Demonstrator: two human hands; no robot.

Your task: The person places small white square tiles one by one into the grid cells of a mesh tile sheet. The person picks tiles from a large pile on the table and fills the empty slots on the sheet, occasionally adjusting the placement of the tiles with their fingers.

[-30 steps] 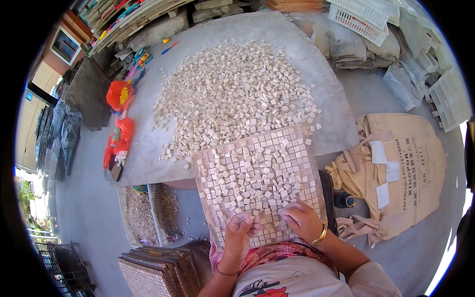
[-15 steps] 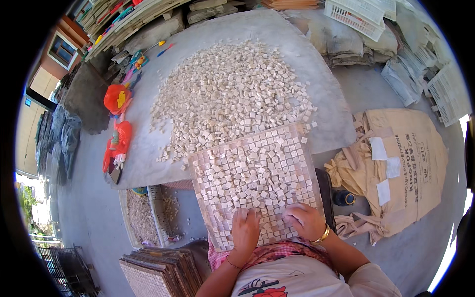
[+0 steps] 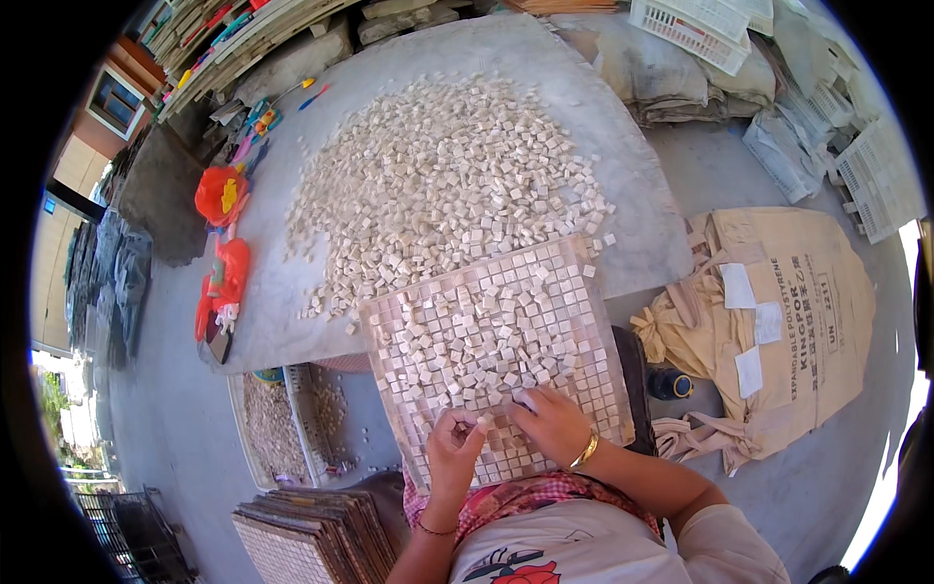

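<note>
My left hand (image 3: 451, 456) is above the lower part of a square grid tray (image 3: 381, 336), pinching a small pale stone tile (image 3: 484, 423) between thumb and fingers. Close by on the right, my right hand (image 3: 555, 426) has its fingers curled down onto the grid; whatever is under its fingertips is hidden. The tray slants from my lap up to the table edge. Loose tiles (image 3: 486, 336) lie scattered over its middle, while many cells around them hold tiles set flat. Some cells at the upper left show bare.
A big heap of tiles (image 3: 438, 175) covers the middle of the grey table (image 3: 642, 234). Toys (image 3: 222, 200) lie along its left edge. Below stand a crate of tiles (image 3: 272, 428) and stacked tile-filled trays (image 3: 311, 530). A tan sack (image 3: 808, 331) and dark jar (image 3: 669, 383) are right.
My left hand has turned up off the grid and now holds a tile. My right hand has moved left and slightly up, closer to it. The whole view has shifted a little.
</note>
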